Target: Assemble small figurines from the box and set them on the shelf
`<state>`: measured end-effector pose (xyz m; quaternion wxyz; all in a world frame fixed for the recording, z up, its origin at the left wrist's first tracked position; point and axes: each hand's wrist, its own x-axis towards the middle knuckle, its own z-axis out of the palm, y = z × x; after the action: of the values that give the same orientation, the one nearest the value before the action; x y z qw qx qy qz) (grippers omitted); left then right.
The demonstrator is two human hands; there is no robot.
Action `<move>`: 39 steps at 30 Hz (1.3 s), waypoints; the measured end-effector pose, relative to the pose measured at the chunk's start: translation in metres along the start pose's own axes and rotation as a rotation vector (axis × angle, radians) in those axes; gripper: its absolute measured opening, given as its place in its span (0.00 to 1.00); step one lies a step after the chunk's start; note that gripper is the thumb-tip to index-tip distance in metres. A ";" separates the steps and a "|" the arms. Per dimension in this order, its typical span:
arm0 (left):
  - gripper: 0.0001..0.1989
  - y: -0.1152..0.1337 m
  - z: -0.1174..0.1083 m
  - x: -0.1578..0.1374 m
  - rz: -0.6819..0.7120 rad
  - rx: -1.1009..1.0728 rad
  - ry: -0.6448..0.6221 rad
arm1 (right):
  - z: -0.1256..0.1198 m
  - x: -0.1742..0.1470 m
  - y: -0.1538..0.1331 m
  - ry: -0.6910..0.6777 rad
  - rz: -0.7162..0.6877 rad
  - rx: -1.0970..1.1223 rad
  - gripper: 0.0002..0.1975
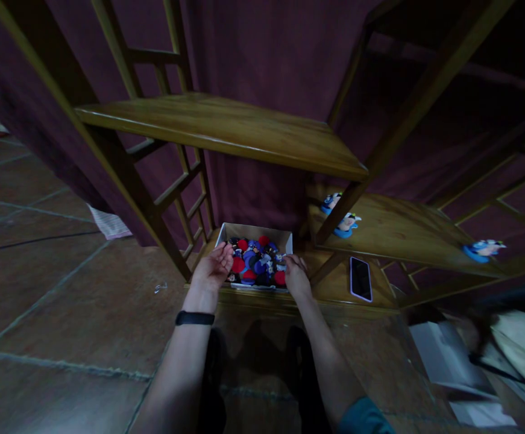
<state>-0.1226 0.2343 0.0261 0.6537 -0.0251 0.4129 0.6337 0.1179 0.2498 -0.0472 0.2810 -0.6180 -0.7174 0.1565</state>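
Note:
A white cardboard box (pixel 257 232) stands on the low wooden shelf in front of me, filled with small red, blue and dark figurine-like pieces (pixel 254 260). My left hand (pixel 214 265) is at the box's left side, palm turned up, fingers loosely bent and apart, with nothing visible in them. At the box's right wall is my right hand (pixel 297 272), its fingers bent together near the rim. Whatever lies between those fingers is hidden. A dark band (pixel 194 318) circles my left wrist.
A phone (pixel 360 279) lies on the bottom shelf to the right. Blue-and-white figurines (pixel 346 225) sit on the middle shelf, another figurine (pixel 483 249) farther right. An upper shelf board (pixel 226 126) and slanting posts frame the box. White boxes (pixel 449 355) lie on the floor at right.

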 end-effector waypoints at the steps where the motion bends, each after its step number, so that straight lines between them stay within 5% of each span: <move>1: 0.08 0.001 0.000 -0.001 -0.009 -0.017 -0.001 | 0.000 -0.001 -0.001 -0.032 -0.039 -0.070 0.21; 7: 0.08 0.007 0.000 -0.003 -0.024 -0.067 -0.024 | 0.003 -0.005 0.000 -0.131 -0.141 -0.295 0.20; 16: 0.07 0.011 0.000 -0.006 -0.001 -0.075 -0.020 | 0.011 -0.007 0.006 -0.108 -0.116 -0.319 0.21; 24: 0.08 0.009 -0.002 -0.003 -0.005 -0.068 -0.046 | 0.009 -0.001 -0.004 -0.057 -0.070 -0.079 0.16; 35: 0.08 0.004 -0.001 -0.001 -0.005 -0.037 -0.037 | 0.008 0.007 -0.010 -0.120 0.211 0.219 0.14; 39: 0.07 -0.005 0.001 -0.002 0.034 0.130 -0.030 | 0.018 0.004 -0.020 -0.119 0.260 0.412 0.15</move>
<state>-0.1175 0.2326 0.0256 0.6493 0.0337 0.4436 0.6169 0.0908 0.2522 -0.0488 0.3360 -0.6245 -0.6000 0.3703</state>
